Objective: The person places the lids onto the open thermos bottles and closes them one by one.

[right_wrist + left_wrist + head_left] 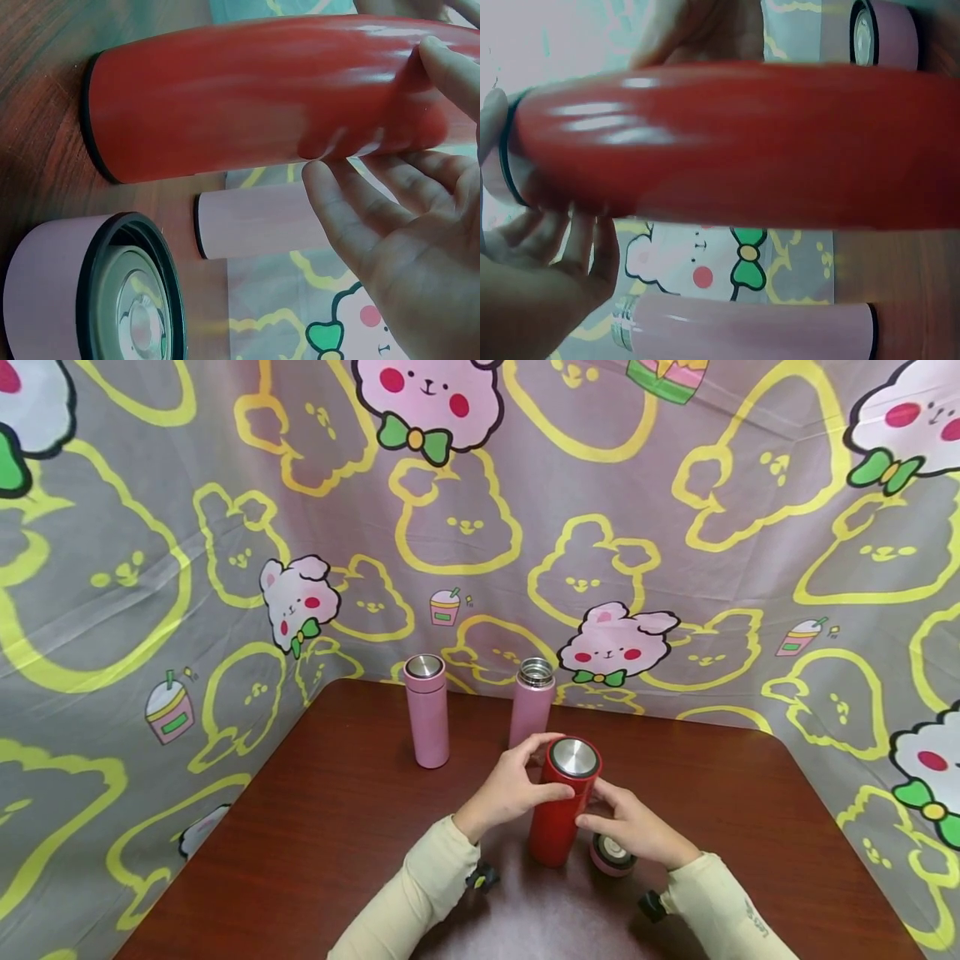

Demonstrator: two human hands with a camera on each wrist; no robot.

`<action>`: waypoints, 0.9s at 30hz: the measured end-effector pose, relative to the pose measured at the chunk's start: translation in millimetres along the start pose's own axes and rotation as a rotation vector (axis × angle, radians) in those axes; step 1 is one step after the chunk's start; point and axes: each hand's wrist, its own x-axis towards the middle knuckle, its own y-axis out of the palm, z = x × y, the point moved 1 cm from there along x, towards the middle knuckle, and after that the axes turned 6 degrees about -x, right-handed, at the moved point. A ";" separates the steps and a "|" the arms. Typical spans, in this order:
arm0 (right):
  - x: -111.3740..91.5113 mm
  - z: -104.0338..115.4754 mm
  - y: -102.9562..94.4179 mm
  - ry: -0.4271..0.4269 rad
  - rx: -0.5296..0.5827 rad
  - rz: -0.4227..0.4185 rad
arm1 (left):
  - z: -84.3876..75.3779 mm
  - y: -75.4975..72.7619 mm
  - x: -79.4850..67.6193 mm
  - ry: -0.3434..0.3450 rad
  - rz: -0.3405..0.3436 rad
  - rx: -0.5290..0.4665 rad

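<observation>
A red thermos bottle [553, 831] with a silver top ringed in black stands on the table in the head view. My left hand [508, 789] grips it near the top, thumb in front and fingers round the far side. Lower on its right side, my right hand [643, 828] holds it between thumb and fingers, as the right wrist view shows on the red wall [225, 105]. Beside its base a pink lid [612, 857] lies with its inside up, partly below my right hand. Behind my left hand stands a pink bottle [532, 714] without a lid, its steel neck bare.
Another pink bottle [428, 727], with its silver-topped lid on, stands at the back left of the brown table [337, 827]. A patterned cloth [480, 602] hangs along the table's back and sides.
</observation>
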 end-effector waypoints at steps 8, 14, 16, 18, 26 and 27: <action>-0.5 3.9 -2.4 -0.020 -0.042 0.001 | 8.5 -13.4 14.0 -0.054 0.181 -0.056; -0.5 5.3 -3.2 -0.004 -0.027 0.005 | 16.7 -18.5 22.9 -0.059 0.290 -0.157; -0.2 4.6 -3.1 0.008 -0.027 0.002 | 19.5 -19.8 25.7 -0.048 0.326 -0.212; 0.0 3.5 -2.9 0.012 -0.034 0.000 | 22.1 -20.9 28.2 -0.036 0.361 -0.254; -0.1 1.5 -2.3 -0.004 -0.062 0.011 | 29.9 -21.8 33.7 -0.025 0.464 -0.321; -0.2 1.8 -2.4 -0.006 -0.063 0.010 | 30.9 -21.5 34.1 -0.025 0.473 -0.339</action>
